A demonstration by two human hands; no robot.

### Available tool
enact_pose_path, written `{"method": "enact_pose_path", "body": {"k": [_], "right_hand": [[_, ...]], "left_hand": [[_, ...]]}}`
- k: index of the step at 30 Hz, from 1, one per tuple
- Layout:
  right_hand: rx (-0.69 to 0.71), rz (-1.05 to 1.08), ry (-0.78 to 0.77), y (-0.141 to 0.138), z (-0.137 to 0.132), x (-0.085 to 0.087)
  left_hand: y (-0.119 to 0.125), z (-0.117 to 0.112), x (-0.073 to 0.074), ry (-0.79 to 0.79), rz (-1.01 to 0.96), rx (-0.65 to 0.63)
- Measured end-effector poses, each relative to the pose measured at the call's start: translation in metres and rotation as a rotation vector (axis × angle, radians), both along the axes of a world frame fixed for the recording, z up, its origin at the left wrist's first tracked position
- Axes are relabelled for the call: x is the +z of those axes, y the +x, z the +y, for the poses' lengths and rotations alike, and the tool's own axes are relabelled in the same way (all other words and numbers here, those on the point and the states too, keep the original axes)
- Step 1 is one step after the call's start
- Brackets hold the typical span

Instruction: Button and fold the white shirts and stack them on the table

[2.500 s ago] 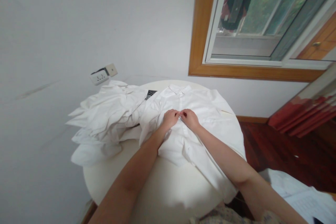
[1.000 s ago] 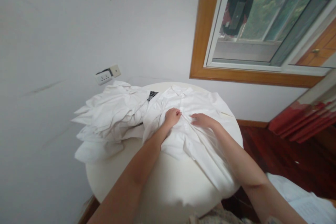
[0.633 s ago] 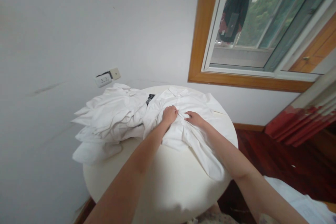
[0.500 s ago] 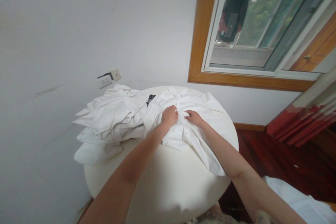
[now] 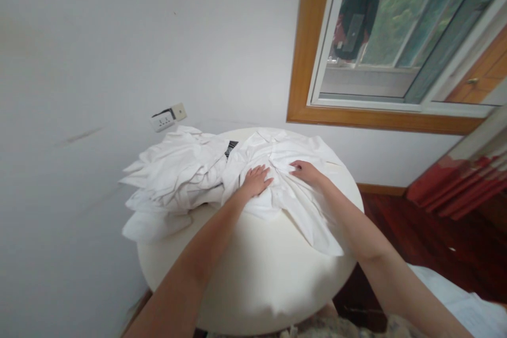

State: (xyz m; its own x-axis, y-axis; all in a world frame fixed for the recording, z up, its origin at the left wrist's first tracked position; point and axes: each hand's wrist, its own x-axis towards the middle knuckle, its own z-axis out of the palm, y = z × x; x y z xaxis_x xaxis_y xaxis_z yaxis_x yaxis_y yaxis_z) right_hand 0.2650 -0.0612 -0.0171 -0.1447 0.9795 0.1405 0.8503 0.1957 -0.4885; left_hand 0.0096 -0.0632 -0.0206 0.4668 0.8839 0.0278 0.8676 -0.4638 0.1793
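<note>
A crumpled white garment (image 5: 312, 227) lies spread over the round cream-white table (image 5: 245, 274), one pointed end reaching toward the right front edge. My left hand (image 5: 256, 180) rests flat on the cloth near its middle, fingers spread. To the right, my right hand (image 5: 307, 171) is just over the same garment, its fingers bent, with a gap between thumb and forefinger. No cloth shows between those fingers. Left of the hands sits a heap of white clothes (image 5: 170, 169), partly hanging past the table's left edge.
A black-and-white patterned piece (image 5: 231, 148) shows between heap and garment. The wall behind carries a power socket (image 5: 162, 121) and a wood-framed window (image 5: 299, 111). Red and cream curtain (image 5: 439, 185) hangs at right. White cloth (image 5: 447, 296) lies low at the right.
My hands have moved apart: the left has flattened and spread its fingers, the right has shifted right. The gathered cloth between them lies looser. The view has shifted slightly.
</note>
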Motion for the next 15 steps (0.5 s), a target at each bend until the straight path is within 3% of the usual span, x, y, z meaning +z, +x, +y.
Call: {"method": "enact_pose_path", "body": {"k": [4,8,11,15], "right_hand": [[-0.079,-0.167,-0.051,0.016,-0.006,0.018],[0.019,-0.059,0.055,0.003,-0.014,0.03],[0.102,0.089,0.105,-0.02,-0.024,0.023],[0.157,0.219,0.05,-0.045,-0.034,-0.002]], "left_hand": [[0.007,0.011,0.019,-0.067,0.046,-0.03],[0.021,-0.001,0.021,0.058,-0.009,0.019],[0.026,-0.016,0.01,0.165,-0.138,0.075],[0.023,-0.026,-0.004,0.208,-0.305,0.081]]}}
